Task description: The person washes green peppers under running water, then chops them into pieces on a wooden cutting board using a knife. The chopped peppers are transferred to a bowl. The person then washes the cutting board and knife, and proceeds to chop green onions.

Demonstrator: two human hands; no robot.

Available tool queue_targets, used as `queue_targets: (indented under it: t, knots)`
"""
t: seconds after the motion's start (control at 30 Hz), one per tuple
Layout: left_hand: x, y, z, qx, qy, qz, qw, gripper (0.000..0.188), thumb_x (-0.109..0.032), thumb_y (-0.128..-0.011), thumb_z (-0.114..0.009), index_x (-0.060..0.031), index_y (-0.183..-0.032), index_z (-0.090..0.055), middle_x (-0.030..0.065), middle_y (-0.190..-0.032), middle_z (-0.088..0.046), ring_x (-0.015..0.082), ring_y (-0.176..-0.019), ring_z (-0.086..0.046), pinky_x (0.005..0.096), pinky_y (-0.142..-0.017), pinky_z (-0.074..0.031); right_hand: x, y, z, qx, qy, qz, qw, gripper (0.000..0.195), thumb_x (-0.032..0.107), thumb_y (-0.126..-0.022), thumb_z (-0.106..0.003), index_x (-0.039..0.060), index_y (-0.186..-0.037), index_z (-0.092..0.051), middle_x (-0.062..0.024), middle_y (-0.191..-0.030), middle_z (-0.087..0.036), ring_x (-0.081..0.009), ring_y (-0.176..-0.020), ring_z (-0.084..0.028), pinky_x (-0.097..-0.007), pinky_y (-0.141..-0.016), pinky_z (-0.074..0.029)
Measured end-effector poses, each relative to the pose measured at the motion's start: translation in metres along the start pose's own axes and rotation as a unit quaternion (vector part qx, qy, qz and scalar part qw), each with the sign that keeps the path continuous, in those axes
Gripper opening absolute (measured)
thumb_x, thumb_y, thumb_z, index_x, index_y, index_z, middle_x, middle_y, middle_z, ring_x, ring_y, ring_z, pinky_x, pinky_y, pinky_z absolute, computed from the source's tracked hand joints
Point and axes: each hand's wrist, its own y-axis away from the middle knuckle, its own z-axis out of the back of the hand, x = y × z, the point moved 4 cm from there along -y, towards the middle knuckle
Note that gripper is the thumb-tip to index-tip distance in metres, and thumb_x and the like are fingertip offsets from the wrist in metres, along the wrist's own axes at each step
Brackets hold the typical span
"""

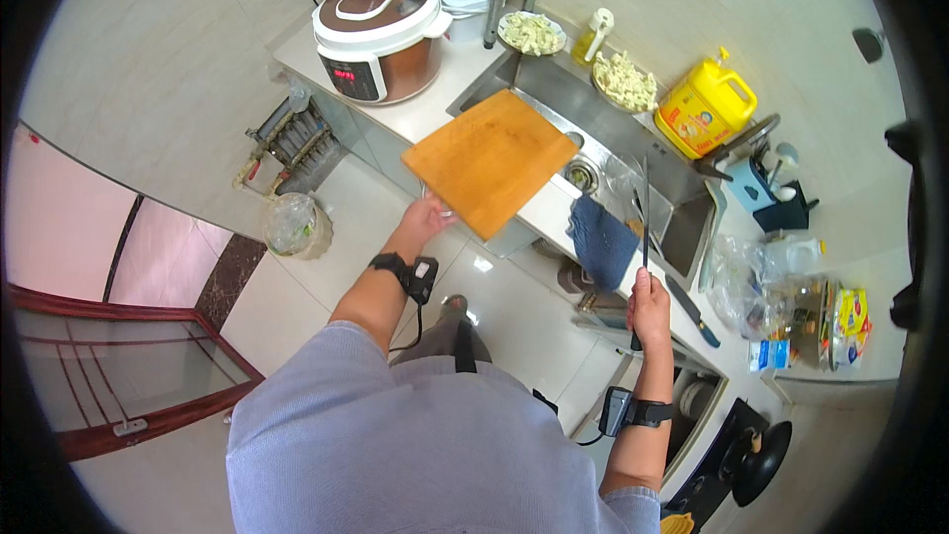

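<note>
My left hand [426, 221] grips the near left edge of a wooden cutting board [493, 159], close to a metal handle. The board is over the counter edge and the left part of the sink. My right hand [649, 305] is closed around the dark handle of a long knife [646, 215]. Its blade points away from me, seen nearly edge-on over the sink's near rim. Left of that blade, a dark blue cloth [604, 241] drapes over the counter edge. A second knife [691, 308] lies on the counter right of my right hand.
The steel sink [549, 78] has a drain strainer [582, 176]. Behind it stand two plates of pale chopped vegetable [532, 33], an oil bottle [593, 37] and a yellow jug [704, 107]. An electric pressure cooker [382, 33] is at left. A lined bin [296, 226] stands on the floor; a wok [764, 463] is lower right.
</note>
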Motion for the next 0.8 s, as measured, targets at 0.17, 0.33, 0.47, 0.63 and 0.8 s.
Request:
queue_targets:
  t: [0.17,0.33,0.47,0.63,0.8]
  knots:
    - [-0.011,0.018,-0.008,0.009,-0.067,-0.046,0.997,0.035,0.006,-0.066,-0.046,-0.0037,-0.1,-0.049,0.0135,-0.092,-0.059,0.0301,-0.086,-0.061,0.0519,-0.082,-0.049,-0.016,0.061,0.023,-0.059,0.123,0.097,0.986,0.041,0.038,-0.09,-0.051,-0.0019,-0.082,-0.054,-0.0103,-0.063,-0.054,-0.017,-0.06,-0.053,-0.0312,-0.057,-0.043]
    - [-0.045,0.099,-0.038,0.071,-0.171,-0.079,0.98,0.016,0.002,-0.069,-0.051,-0.0082,-0.08,-0.049,0.0022,-0.071,-0.049,0.0201,-0.065,-0.054,0.0469,-0.076,-0.05,-0.009,0.127,0.031,-0.089,0.055,0.106,0.989,0.036,0.037,-0.09,-0.053,0.0007,-0.087,-0.053,-0.0148,-0.074,-0.058,-0.0215,-0.066,-0.053,-0.0364,-0.061,-0.044]
    - [-0.045,0.132,-0.065,0.16,-0.19,0.042,0.968,0.03,0.007,-0.063,-0.046,-0.007,-0.09,-0.048,0.0007,-0.072,-0.047,0.0142,-0.061,-0.047,0.0299,-0.063,-0.045,-0.018,0.181,0.035,-0.14,0.102,0.122,0.977,0.038,0.038,-0.089,-0.053,0.0003,-0.085,-0.051,-0.0219,-0.07,-0.058,-0.037,-0.067,-0.057,-0.0422,-0.06,-0.044]
    - [0.028,0.153,-0.112,0.201,-0.25,0.174,0.931,0.027,0.009,-0.058,-0.044,-0.0089,-0.077,-0.045,-0.0008,-0.068,-0.044,0.0127,-0.059,-0.044,0.0233,-0.055,-0.039,-0.071,0.254,0.018,-0.164,0.16,0.087,0.969,0.051,0.049,-0.086,-0.051,-0.0011,-0.078,-0.048,-0.0227,-0.064,-0.055,-0.0417,-0.066,-0.056,-0.0464,-0.061,-0.044]
    - [0.125,0.212,-0.146,0.251,-0.343,0.325,0.845,0.027,0.01,-0.056,-0.045,-0.0099,-0.074,-0.043,-0.0014,-0.068,-0.045,0.0119,-0.057,-0.045,0.0226,-0.052,-0.038,-0.116,0.366,0.013,-0.297,0.136,-0.014,0.945,0.04,0.044,-0.085,-0.054,0.0045,-0.086,-0.051,-0.0176,-0.066,-0.056,-0.038,-0.065,-0.055,-0.0438,-0.058,-0.044]
